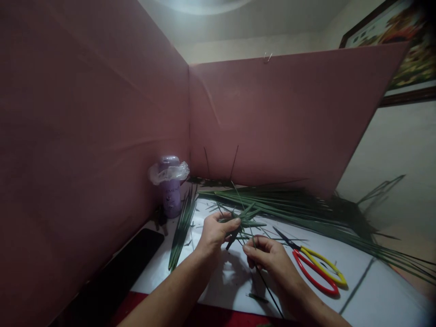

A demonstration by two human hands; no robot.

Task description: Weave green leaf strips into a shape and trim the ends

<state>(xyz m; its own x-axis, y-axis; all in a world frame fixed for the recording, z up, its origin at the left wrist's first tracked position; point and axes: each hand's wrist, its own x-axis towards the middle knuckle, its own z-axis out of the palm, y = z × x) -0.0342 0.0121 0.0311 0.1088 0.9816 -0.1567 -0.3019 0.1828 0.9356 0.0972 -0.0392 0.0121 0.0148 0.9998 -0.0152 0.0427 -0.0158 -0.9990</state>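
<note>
My left hand (218, 231) is closed on a woven green leaf piece (248, 219), whose pointed strips stick out to the right above the white sheet. Just below and to the right, my right hand (264, 252) pinches a thin dark leaf strip (271, 295) between thumb and fingers. The strip trails down toward the front edge of the table. Whether its upper end joins the woven piece, I cannot tell. Scissors (316, 268) with one red and one yellow handle lie to the right of my right hand, blades pointing up and left.
Long green leaves (293, 209) stretch across the back and right. A smaller leaf bundle (184, 231) lies at left, near a purple bottle (171, 195) wrapped in clear plastic. A black flat object (146, 247) rests at the left edge. Pink panels (259, 122) enclose the left and back.
</note>
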